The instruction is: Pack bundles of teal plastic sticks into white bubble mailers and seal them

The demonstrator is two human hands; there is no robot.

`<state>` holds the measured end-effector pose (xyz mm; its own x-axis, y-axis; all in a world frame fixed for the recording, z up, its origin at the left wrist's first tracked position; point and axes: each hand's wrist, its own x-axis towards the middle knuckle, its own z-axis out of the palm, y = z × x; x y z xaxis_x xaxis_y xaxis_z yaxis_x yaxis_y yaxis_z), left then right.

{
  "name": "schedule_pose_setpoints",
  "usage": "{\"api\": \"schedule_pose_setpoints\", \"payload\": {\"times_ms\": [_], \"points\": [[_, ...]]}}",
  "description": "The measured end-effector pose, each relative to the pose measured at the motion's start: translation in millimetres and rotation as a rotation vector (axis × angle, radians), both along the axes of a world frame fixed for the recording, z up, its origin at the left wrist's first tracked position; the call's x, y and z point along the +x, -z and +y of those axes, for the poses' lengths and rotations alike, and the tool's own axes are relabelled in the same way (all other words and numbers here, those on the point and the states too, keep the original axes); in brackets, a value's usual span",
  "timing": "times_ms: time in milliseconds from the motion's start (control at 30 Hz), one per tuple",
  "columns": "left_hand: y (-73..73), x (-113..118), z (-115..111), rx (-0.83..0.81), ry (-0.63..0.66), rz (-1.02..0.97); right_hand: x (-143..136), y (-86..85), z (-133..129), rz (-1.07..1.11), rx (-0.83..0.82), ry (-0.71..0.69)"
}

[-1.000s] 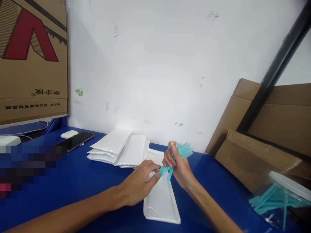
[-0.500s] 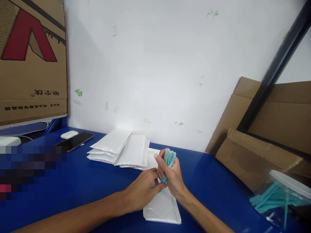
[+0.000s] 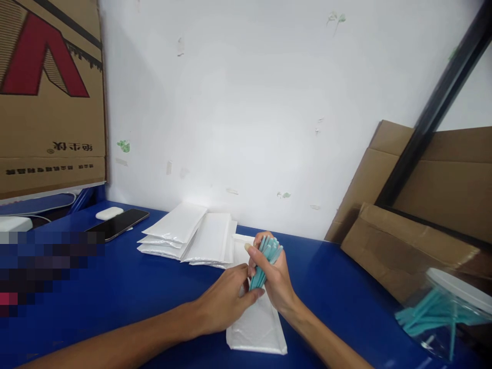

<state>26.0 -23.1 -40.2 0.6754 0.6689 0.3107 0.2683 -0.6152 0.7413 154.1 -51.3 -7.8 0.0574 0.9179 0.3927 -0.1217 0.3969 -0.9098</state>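
A bundle of thin teal plastic sticks (image 3: 271,249) is gripped in my right hand (image 3: 277,274), with the thumb lying across it and the upper ends fanned out. My left hand (image 3: 228,297) meets the bundle from the left. Its thumb and curled fingers close about the lower ends, which are partly hidden. Beneath both hands lies a white padded envelope (image 3: 258,328), flat on the blue table, its far end covered by the hands. Behind them rest more white padded envelopes (image 3: 209,236) in overlapping piles.
To the right, a clear jar with a white lid (image 3: 461,292) holds more teal sticks. Cardboard (image 3: 407,251) leans behind it beside a black bar (image 3: 430,118). On the left are a phone (image 3: 119,224), a white case (image 3: 109,213) and a large printed carton (image 3: 54,123).
The teal bundle has turned and spread in my right hand, so more separate ends show at the top and more of its lower part is visible. The left hand stays nearly still.
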Motion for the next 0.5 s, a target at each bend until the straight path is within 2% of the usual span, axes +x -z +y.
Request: {"api": "schedule_pose_setpoints", "payload": {"times_ms": [233, 367, 500], "points": [[-3.0, 1.8, 0.2, -0.015, 0.092, -0.092, -4.4, 8.7, 5.6, -0.07, -0.004, 0.133], [-4.6, 0.4, 0.4, -0.021, 0.124, -0.093, -3.6, 9.0, 5.3, -0.078, 0.004, 0.102], [-2.5, -1.5, 1.8, 0.031, 0.117, 0.011, 2.0, 1.7, 1.7, -0.019, 0.012, 0.015]]}}
